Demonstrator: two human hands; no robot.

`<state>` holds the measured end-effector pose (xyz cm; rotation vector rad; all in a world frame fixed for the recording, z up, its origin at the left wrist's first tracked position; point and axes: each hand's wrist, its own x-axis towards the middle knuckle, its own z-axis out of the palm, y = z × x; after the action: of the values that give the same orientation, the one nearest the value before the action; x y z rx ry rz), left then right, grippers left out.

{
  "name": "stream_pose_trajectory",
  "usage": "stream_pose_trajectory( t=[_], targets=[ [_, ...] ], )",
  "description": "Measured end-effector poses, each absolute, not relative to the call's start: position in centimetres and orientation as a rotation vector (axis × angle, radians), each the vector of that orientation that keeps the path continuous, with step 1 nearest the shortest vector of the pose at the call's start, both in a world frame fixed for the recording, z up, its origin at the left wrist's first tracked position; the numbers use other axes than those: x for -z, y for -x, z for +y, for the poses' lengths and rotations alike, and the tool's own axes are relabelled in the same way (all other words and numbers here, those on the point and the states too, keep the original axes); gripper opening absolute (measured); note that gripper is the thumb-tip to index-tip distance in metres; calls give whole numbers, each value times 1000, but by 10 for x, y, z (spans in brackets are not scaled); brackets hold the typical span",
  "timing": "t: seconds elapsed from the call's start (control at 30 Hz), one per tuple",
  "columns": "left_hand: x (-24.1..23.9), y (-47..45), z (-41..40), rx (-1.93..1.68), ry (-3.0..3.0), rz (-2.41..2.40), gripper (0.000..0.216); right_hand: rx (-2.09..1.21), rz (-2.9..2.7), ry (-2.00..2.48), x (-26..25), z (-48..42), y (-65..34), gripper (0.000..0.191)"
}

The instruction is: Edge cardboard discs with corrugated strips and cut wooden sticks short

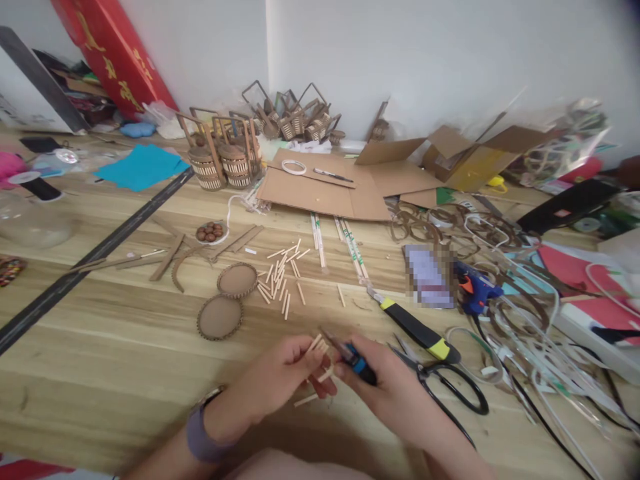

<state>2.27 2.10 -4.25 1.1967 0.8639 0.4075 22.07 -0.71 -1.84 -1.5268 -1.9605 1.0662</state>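
My left hand (283, 377) pinches a thin wooden stick (316, 343) near the front middle of the wooden floor (100, 347). Further sticks poke out under its fingers. My right hand (387, 390) grips small blue-handled pliers (353, 357), with the jaws at the stick's end. A pile of cut sticks (281, 277) lies just beyond, beside two round cardboard discs (220, 317). Black scissors (440, 380) and a yellow-and-black utility knife (413, 325) lie right of my right hand.
Small woven baskets (223, 160) and flat cardboard (320, 187) sit at the back. A blue glue gun (475, 293), cardboard rings and white cords clutter the right. A black strip (95, 253) runs diagonally at left, near blue paper (140, 167) and a dish of beads (210, 232).
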Motion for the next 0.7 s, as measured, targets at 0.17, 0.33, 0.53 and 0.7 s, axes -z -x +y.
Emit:
stream_pose_trajectory(
  t=[0.17,0.33,0.53,0.7],
  targets=[
    [50,-31,15,-404,-1009,807,57,-957,-1799,1647,35,-7,-202,11],
    [50,-31,16,-475,-942,822,58,-823,-1568,1695,50,-16,-200,25],
    [55,-39,16,-594,-876,812,59,-858,-1612,1633,52,-28,-193,40],
    [53,-44,16,-610,-850,784,63,-833,-1611,1637,61,-28,-190,34]
  ],
)
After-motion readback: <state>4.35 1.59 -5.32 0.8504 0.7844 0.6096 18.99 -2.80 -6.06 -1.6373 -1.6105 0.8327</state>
